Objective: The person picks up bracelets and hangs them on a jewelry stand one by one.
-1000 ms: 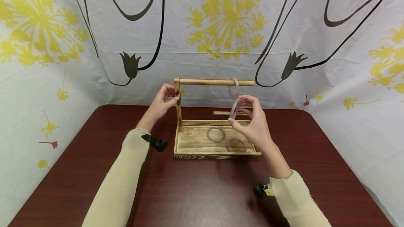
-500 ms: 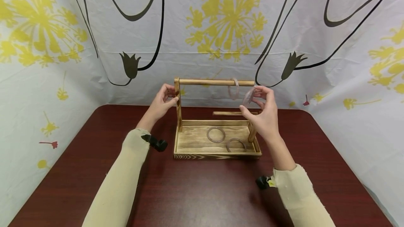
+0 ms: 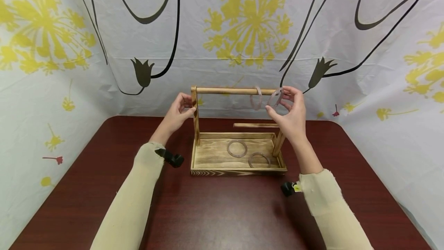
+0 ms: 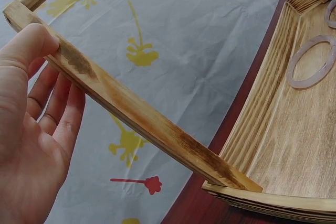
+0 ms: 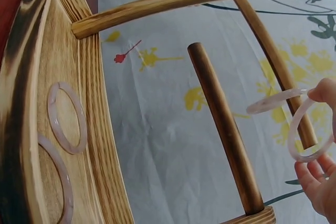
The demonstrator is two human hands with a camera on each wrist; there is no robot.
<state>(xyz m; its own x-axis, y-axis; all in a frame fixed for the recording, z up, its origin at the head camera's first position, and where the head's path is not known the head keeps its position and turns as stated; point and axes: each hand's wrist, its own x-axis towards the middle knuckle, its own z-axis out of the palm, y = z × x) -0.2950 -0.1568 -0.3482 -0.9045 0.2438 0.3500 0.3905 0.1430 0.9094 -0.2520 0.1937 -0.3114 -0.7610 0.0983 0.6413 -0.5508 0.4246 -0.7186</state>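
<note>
A wooden jewellery stand has a tray base (image 3: 239,171), a tall left post (image 3: 195,120) and an upper bar (image 3: 225,90). My left hand (image 3: 175,115) grips that post near its top, thumb on one face and fingers behind. One pale translucent bangle (image 5: 268,102) hangs on the upper bar. At the bar's free end, my right hand (image 3: 291,113) pinches another bangle (image 5: 292,135) between thumb and fingers. The right wrist view shows the bar's tip inside this ring's outline. Two more bangles lie flat in the tray, one (image 4: 295,72) farther back and another (image 3: 250,160) nearer the front.
Below the upper bar runs a shorter lower bar (image 3: 254,125), carried by a short post (image 3: 278,144) at the tray's right end. The stand sits on a dark red-brown table (image 3: 222,211). A patterned white sheet (image 3: 194,41) hangs behind and at both sides.
My right hand has moved right and up with its bangle, from below the hanging one to the upper bar's free end. The left hand stays on the post.
</note>
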